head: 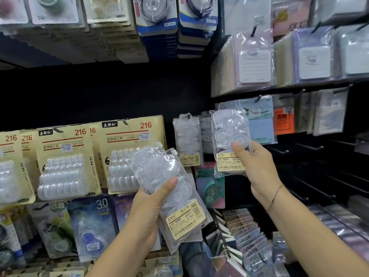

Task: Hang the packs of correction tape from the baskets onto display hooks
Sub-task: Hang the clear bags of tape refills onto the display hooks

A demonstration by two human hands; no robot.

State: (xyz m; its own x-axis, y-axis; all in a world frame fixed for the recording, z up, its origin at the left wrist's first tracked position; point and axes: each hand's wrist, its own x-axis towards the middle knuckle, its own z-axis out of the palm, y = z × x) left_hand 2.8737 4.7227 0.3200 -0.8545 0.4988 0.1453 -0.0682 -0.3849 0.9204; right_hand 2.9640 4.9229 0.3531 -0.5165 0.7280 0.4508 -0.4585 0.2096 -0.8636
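The left hand [151,204] covers the near left edge of the stack of clear packs [175,188], so their count cannot be told; the right hand [257,168] hides the lower right corner of the single pack [229,134]. Small print on the yellow labels [186,218] is illegible. The top row of carded tapes [157,15] is cut off by the upper edge, blurred at left.

Single view, head-worn, wide-angle. Faces forward at the display wall [119,90], close enough that print on the near cards reads. Left hand [153,198] grips the left pack [185,214] just below centre. Right hand [257,166] holds the right pack [229,132] toward 3 o'clock. Forearms enter from 6 and 4 o'clock.
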